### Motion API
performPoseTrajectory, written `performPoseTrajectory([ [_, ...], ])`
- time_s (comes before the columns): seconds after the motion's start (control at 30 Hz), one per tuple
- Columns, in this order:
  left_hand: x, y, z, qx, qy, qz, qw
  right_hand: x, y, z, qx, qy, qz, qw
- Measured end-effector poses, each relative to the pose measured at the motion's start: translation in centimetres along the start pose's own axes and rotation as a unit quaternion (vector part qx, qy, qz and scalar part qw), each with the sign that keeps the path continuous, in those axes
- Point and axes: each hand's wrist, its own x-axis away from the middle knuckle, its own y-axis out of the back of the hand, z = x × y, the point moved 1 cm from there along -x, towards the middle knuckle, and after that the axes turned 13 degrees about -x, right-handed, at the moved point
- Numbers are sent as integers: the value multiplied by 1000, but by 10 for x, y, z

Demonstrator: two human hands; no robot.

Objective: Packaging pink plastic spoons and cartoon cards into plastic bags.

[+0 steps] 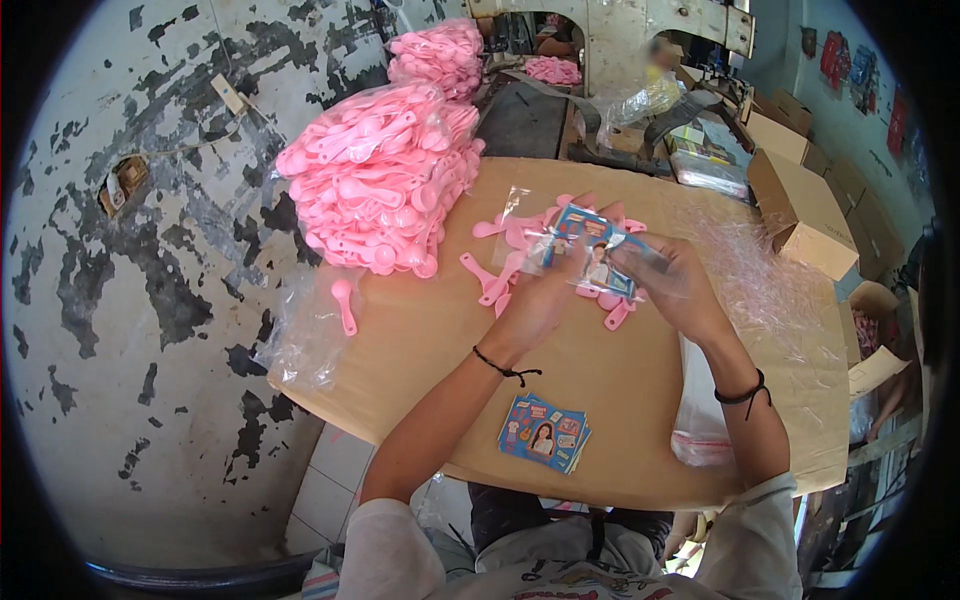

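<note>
Over the middle of the table, both hands hold a clear plastic bag [655,285] with a blue printed card [600,262] at it; I cannot tell whether the card is fully inside. My left hand [550,290] is closed on the left side, its fingertips partly hidden by the bag and card. My right hand [685,295] pinches the right side. Loose pink plastic spoons [487,278] lie under and around the hands. Near my body rests a small stack of the same blue cards [545,434]. A stack of flat clear bags [704,425] lies beneath my right forearm.
Large clear sacks of pink spoons [375,185] stand at the table's left back. One spoon [344,306] lies apart near a crumpled plastic sheet [305,335]. Thin plastic scraps [765,265] cover the right side, beside cardboard boxes [800,215]. A peeling wall [150,330] borders the left.
</note>
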Motion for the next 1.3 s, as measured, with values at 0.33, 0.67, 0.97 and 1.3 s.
performPoseTrajectory([
  [0.33,3,51,-39,-37,-35,-68,996,-34,-27,-6,192,-24,110,975],
  [0.67,1,69,-31,-9,-81,-54,995,-42,-19,-85,520,173,53,835],
  [0.97,-3,61,-24,49,-53,-81,994,5,22,28,198,161,-36,966],
  [1.3,0,24,25,49,12,26,998,19,-4,41,107,93,9,990],
])
